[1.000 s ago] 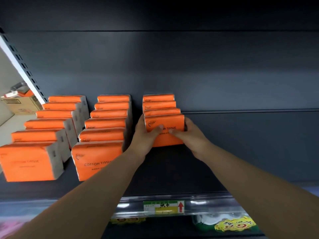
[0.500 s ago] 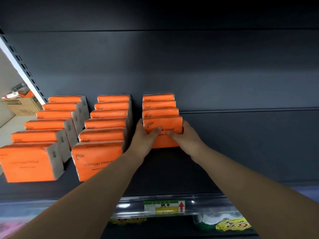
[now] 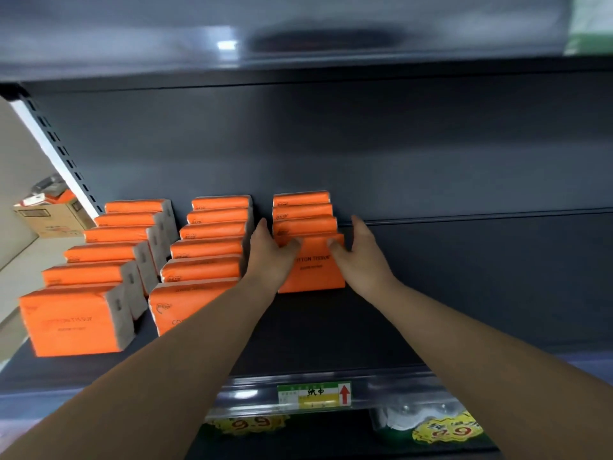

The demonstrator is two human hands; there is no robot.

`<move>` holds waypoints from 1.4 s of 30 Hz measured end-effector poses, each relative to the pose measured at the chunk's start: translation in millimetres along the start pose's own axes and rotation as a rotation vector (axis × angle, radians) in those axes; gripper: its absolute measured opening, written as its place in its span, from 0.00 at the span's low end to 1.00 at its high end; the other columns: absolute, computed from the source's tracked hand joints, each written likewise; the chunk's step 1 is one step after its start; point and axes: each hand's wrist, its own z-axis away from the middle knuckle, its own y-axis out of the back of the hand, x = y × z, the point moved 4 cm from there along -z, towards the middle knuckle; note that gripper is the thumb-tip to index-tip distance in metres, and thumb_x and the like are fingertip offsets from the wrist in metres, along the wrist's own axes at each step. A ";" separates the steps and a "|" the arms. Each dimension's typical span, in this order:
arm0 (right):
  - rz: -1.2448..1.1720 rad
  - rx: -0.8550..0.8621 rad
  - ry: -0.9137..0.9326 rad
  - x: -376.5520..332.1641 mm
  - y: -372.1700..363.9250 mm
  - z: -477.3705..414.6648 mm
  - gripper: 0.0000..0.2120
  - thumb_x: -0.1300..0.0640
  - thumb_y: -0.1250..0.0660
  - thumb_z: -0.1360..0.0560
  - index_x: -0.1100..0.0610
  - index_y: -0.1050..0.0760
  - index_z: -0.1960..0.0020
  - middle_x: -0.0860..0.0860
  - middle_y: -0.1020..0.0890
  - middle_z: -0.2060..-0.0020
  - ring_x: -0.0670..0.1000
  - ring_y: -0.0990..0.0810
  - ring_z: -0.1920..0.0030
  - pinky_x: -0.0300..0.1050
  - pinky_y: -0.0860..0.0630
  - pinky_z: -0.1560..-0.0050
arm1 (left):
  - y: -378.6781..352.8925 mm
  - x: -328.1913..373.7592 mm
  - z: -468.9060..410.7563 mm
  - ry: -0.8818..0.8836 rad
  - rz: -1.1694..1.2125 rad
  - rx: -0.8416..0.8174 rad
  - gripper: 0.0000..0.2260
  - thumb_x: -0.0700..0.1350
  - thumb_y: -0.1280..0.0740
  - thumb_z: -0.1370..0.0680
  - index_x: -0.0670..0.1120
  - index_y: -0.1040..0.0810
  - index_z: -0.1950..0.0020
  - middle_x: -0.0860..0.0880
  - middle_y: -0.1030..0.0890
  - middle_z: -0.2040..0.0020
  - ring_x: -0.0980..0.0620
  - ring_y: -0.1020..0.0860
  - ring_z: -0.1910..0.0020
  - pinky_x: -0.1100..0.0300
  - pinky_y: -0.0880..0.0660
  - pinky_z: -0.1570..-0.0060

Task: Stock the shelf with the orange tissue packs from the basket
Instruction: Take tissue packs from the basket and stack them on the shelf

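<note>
Three rows of orange tissue packs stand on the dark shelf (image 3: 331, 336): a left row (image 3: 69, 320), a middle row (image 3: 205, 250) and a shorter right row. The front pack (image 3: 313, 270) of the right row stands upright against the packs behind it. My left hand (image 3: 268, 260) flanks its left side with fingers straight and the thumb on its front face. On the pack's right side is my right hand (image 3: 361, 260), fingers extended and slightly apart from the edge, thumb touching the front. The basket is out of view.
The shelf's right half is bare. A green and yellow price tag (image 3: 313, 395) sits on the front rail, with yellow price stickers (image 3: 447, 429) on the shelf below. An upper shelf (image 3: 298, 34) overhangs. A cardboard box (image 3: 49, 217) stands far left.
The front pack was pushed back against its row. My fingers have straightened along its sides, loosening the hold. The view has tilted upward, showing the upper shelf.
</note>
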 end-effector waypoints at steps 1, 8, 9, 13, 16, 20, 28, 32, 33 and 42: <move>0.052 0.008 0.027 -2.5 2.2 1.2 0.32 0.51 0.39 0.20 0.55 0.50 0.22 0.52 0.43 0.24 0.52 0.41 0.25 0.42 0.41 0.32 | 1.8 5.0 1.5 -0.016 -0.064 0.006 0.16 0.43 0.33 0.22 0.50 0.31 0.35 0.56 0.28 0.42 0.55 0.27 0.42 0.58 0.32 0.39; 0.509 0.017 0.155 -22.5 13.3 14.2 0.30 0.47 0.43 0.20 0.52 0.50 0.22 0.51 0.48 0.22 0.52 0.54 0.22 0.56 0.54 0.23 | 4.4 25.2 15.2 -0.216 -0.430 -0.055 0.21 0.40 0.37 0.22 0.40 0.34 0.29 0.42 0.34 0.29 0.46 0.40 0.28 0.52 0.40 0.28; 0.544 0.012 0.167 -26.3 14.9 17.6 0.30 0.47 0.44 0.20 0.51 0.51 0.22 0.51 0.49 0.22 0.52 0.54 0.22 0.56 0.55 0.23 | 4.0 29.3 20.8 -0.238 -0.470 -0.080 0.24 0.40 0.39 0.21 0.40 0.39 0.25 0.42 0.37 0.26 0.46 0.43 0.25 0.53 0.43 0.26; 0.677 -0.017 0.191 -41.0 19.4 35.4 0.32 0.46 0.45 0.20 0.52 0.54 0.22 0.52 0.51 0.22 0.52 0.57 0.22 0.58 0.56 0.24 | 4.4 39.0 42.4 -0.300 -0.616 -0.178 0.28 0.42 0.42 0.18 0.41 0.50 0.21 0.44 0.49 0.20 0.49 0.53 0.21 0.60 0.55 0.26; 0.778 -0.046 0.208 -50.1 21.6 52.4 0.32 0.43 0.46 0.20 0.53 0.55 0.22 0.52 0.53 0.22 0.54 0.57 0.22 0.60 0.55 0.24 | 10.0 45.8 63.7 -0.412 -0.789 -0.179 0.28 0.45 0.42 0.18 0.41 0.49 0.21 0.42 0.48 0.21 0.47 0.52 0.21 0.54 0.54 0.24; 0.874 -0.074 0.234 -60.0 23.3 78.6 0.33 0.41 0.48 0.20 0.52 0.55 0.22 0.52 0.53 0.22 0.55 0.57 0.22 0.61 0.56 0.25 | 19.9 46.9 92.5 -0.432 -1.028 -0.153 0.29 0.52 0.45 0.18 0.44 0.51 0.21 0.43 0.51 0.20 0.46 0.54 0.21 0.47 0.54 0.23; 0.984 -0.090 0.254 -67.6 23.8 137.0 0.34 0.39 0.48 0.21 0.53 0.55 0.22 0.53 0.53 0.22 0.58 0.52 0.23 0.60 0.51 0.25 | 37.5 47.9 149.5 -0.447 -1.164 -0.098 0.30 0.55 0.47 0.19 0.46 0.52 0.20 0.45 0.52 0.20 0.45 0.57 0.21 0.47 0.56 0.23; 0.999 -0.102 0.254 -67.1 23.0 162.2 0.35 0.38 0.49 0.21 0.52 0.56 0.22 0.53 0.53 0.22 0.58 0.52 0.23 0.60 0.52 0.25 | 45.3 43.4 176.9 -0.437 -1.180 -0.108 0.30 0.56 0.47 0.19 0.46 0.52 0.20 0.45 0.52 0.20 0.45 0.57 0.21 0.46 0.56 0.23; 1.003 -0.104 0.256 -67.0 22.5 168.7 0.35 0.38 0.48 0.21 0.52 0.56 0.22 0.53 0.54 0.22 0.58 0.53 0.23 0.60 0.52 0.25 | 47.1 41.6 183.8 -0.437 -1.191 -0.111 0.30 0.56 0.47 0.19 0.46 0.52 0.20 0.45 0.52 0.20 0.45 0.57 0.21 0.46 0.55 0.23; 1.021 -0.143 0.328 -54.8 10.0 227.5 0.34 0.41 0.46 0.21 0.54 0.54 0.22 0.53 0.51 0.22 0.54 0.53 0.22 0.57 0.53 0.24 | 54.1 10.7 240.3 -0.454 -1.223 -0.118 0.30 0.55 0.47 0.18 0.44 0.50 0.21 0.43 0.48 0.21 0.45 0.53 0.21 0.46 0.52 0.24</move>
